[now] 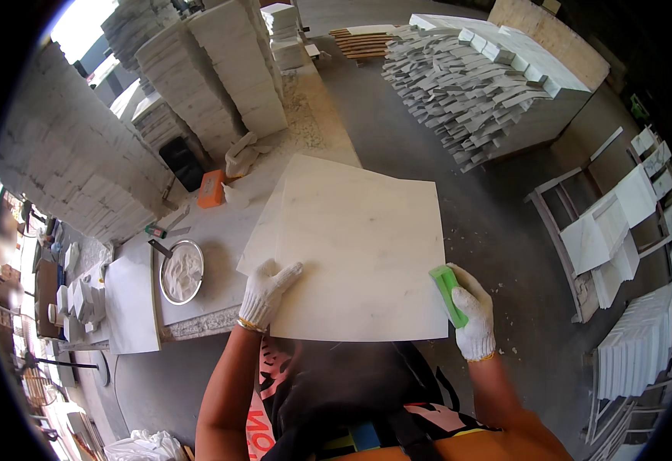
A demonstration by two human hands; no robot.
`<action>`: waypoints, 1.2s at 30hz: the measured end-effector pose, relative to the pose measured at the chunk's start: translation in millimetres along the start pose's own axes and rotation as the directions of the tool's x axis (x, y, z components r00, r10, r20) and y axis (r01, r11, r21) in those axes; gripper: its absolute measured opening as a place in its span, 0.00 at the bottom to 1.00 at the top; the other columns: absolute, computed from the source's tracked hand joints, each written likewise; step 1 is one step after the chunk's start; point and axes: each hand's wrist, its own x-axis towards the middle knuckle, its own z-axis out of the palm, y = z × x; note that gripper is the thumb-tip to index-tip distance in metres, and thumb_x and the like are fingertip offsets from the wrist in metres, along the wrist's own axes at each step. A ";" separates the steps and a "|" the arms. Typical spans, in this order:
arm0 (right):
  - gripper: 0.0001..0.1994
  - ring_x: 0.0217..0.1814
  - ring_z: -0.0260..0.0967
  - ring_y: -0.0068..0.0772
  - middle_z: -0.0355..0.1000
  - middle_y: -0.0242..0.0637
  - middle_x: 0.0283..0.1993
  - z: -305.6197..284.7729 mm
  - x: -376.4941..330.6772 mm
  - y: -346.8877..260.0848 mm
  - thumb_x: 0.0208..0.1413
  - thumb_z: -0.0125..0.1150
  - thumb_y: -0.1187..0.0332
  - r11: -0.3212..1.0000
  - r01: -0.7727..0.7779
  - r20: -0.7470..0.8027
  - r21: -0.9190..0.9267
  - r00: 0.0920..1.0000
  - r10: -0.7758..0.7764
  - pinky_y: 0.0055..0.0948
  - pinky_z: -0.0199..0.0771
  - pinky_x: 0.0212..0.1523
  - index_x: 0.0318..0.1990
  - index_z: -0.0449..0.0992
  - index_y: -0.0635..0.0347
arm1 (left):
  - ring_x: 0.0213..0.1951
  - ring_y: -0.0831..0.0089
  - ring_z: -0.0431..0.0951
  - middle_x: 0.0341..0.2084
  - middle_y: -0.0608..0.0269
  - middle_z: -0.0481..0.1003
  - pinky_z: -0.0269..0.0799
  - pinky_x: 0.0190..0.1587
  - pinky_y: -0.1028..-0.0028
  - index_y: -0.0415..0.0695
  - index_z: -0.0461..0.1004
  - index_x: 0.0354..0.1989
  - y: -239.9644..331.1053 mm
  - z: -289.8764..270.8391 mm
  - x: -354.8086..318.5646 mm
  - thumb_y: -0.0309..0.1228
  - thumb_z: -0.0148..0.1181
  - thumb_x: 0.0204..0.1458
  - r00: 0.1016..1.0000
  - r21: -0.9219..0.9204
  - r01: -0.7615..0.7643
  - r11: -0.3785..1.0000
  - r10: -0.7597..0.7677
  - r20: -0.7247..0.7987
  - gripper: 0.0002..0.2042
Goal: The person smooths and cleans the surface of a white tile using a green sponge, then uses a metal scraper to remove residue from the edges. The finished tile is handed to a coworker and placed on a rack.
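Observation:
A pale, faintly veined marble tile (359, 253) lies in front of me. Another pale sheet (263, 230) shows from under its left side, turned at an angle. My left hand (263, 294), in a white knit glove, rests on the tile's lower left edge with the thumb spread from the fingers. In a matching glove, my right hand (476, 311) is closed round a green block (450, 294) that looks like a sanding block. It is held upright against or just beside the tile's right edge; contact is hard to tell.
To the left, a metal bowl (182, 272) of white paste stands on the workbench (225, 223). An orange box (211, 189) and a black object (182, 164) sit behind it. Tall stacks of tiles (205, 77) line the far left. Piled stone strips (466, 92) and a rack (574, 238) stand right.

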 end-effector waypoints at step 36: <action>0.33 0.60 0.72 0.46 0.71 0.48 0.61 -16.0 93.6 52.7 0.53 0.70 0.67 0.525 0.458 0.110 -0.717 0.819 -0.563 0.34 0.72 0.60 0.66 0.67 0.65 | 0.72 0.45 0.54 0.73 0.57 0.55 0.51 0.71 0.54 0.53 0.59 0.72 6.2 29.6 75.7 0.54 0.44 0.65 0.824 0.878 -0.407 0.251 0.516 0.235 0.30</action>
